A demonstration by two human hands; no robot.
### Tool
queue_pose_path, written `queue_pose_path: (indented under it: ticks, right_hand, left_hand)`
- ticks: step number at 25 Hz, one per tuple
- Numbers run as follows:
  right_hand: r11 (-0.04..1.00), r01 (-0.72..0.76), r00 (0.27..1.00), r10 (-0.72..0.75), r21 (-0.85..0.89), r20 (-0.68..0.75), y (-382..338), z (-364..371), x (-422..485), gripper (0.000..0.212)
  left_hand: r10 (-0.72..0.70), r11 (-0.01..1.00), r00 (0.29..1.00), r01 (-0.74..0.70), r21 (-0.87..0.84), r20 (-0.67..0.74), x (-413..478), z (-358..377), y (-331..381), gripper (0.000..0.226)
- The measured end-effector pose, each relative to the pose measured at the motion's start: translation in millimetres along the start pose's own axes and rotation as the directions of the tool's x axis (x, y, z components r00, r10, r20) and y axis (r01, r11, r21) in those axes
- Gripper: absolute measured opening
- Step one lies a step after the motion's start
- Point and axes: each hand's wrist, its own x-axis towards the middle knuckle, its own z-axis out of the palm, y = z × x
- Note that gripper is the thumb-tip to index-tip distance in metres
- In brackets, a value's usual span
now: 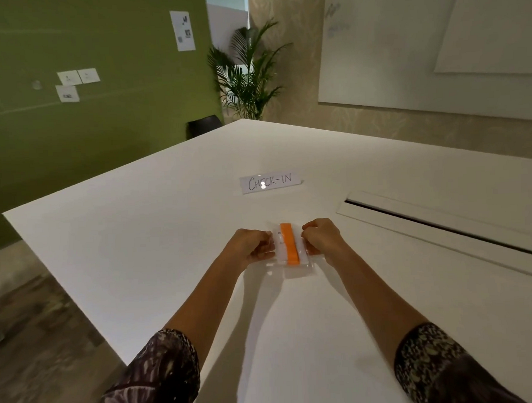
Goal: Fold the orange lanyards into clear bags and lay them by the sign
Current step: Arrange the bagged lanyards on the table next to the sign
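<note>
Near the sign (271, 182), my left hand (250, 244) and right hand (320, 236) pinch 1 filled clear bag (292, 267), not yet laid down.

There is one white table (138, 237), and on it stand one paper sign (271, 183) with the word CHECK-IN and one clear bag (291, 252) that contains one folded orange lanyard (289, 244). Two hands are visible, one left hand (251, 246) and one right hand (322, 238), each with one patterned sleeve. Behind the table there are one potted palm (247, 77), one whiteboard (404, 43) and four papers on the green wall (102, 117).
</note>
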Motion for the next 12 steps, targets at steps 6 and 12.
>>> queue_pose_path:
  ticks: [6,12]
  right_hand:
    - [0.998,0.009,0.999,-0.011,0.063,0.039,-29.5,39.1,28.1,0.028]
    - [0.993,-0.012,1.0,0.014,0.116,-0.011,-54.4,83.5,60.3,0.032]
  left_hand:
    - [-0.002,1.0,1.0,0.002,0.01,0.003,37.4,-40.7,17.3,0.015]
    - [-0.002,1.0,0.999,0.002,0.018,0.048,82.8,-82.3,44.3,0.016]
